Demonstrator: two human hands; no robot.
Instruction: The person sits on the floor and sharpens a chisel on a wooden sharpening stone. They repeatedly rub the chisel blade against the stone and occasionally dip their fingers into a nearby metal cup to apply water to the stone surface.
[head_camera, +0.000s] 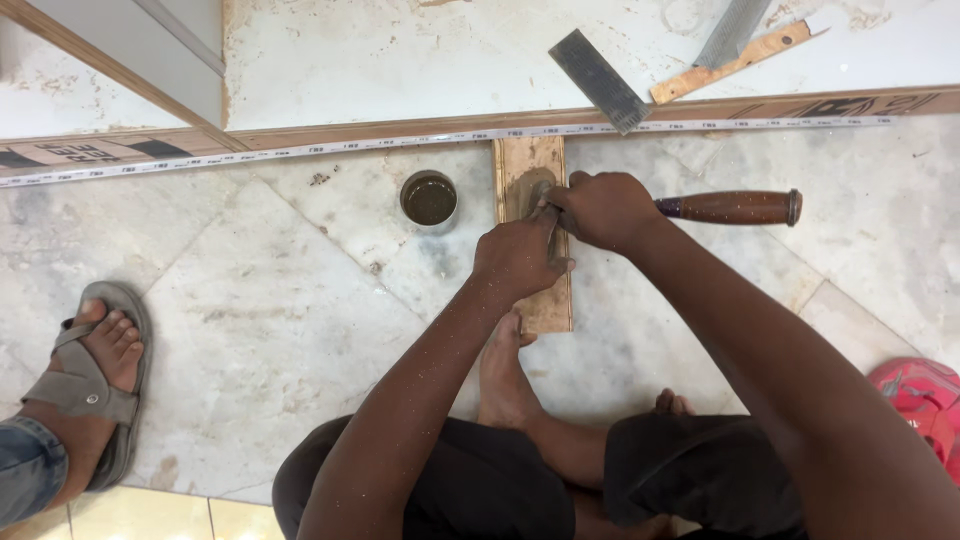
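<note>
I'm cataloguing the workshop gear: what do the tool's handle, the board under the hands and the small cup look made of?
Handle: dark varnished wood, glossy, with metal-looking end ring. Board: pale bare wood, visible grain, grey wet smear near the hands. Cup: probably metal, shiny rim, holding dark liquid.

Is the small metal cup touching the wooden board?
Apart. Head view shows a strip of bare marble floor between the metal cup and the wooden board.

Marble floor (280, 300) w/ board (530, 160), cup (429, 199)

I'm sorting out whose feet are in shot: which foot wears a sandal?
The foot at the left edge, beside a denim trouser leg, wears a grey strapped sandal. The bare foot in the middle, below the wooden board, has none.
</note>
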